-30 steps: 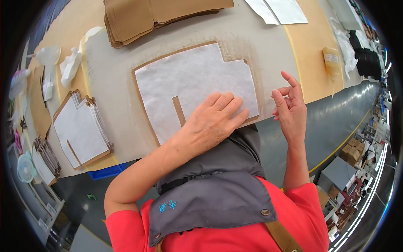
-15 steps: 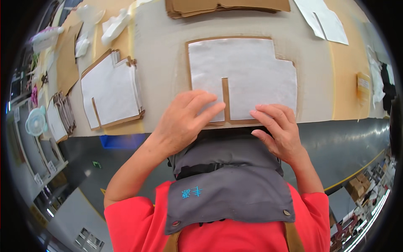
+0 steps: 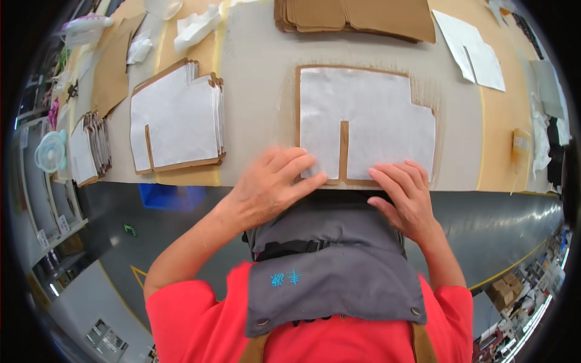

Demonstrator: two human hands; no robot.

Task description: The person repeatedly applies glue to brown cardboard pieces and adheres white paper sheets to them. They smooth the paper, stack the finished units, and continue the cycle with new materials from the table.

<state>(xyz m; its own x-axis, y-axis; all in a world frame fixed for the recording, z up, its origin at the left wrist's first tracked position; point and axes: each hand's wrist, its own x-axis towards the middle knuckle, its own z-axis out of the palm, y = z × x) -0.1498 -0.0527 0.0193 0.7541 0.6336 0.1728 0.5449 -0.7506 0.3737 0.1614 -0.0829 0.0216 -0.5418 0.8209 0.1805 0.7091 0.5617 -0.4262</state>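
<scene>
A flat white sheet lies on a slightly larger brown piece, whose border shows along the edges and through the narrow slot. The upper right corner of both is stepped. My left hand is at the lower left corner, its fingers extended and their tips touching the sheet's edge, with the thumb side slightly blurred. On the lower right part rest the fingertips of my right hand, fingers stretched and thumb apart over the table's front edge. Neither hand grips anything.
Left of the sheet is a stack of similar white-and-brown pieces, with a smaller stack beyond. Brown sheets are piled at the back. A slotted white piece lies back right. A blue bin shows below the table.
The whole view has shifted, with table things now further right. My left hand has drawn back from the sheet toward its lower left corner. My right hand stays at the lower right.
</scene>
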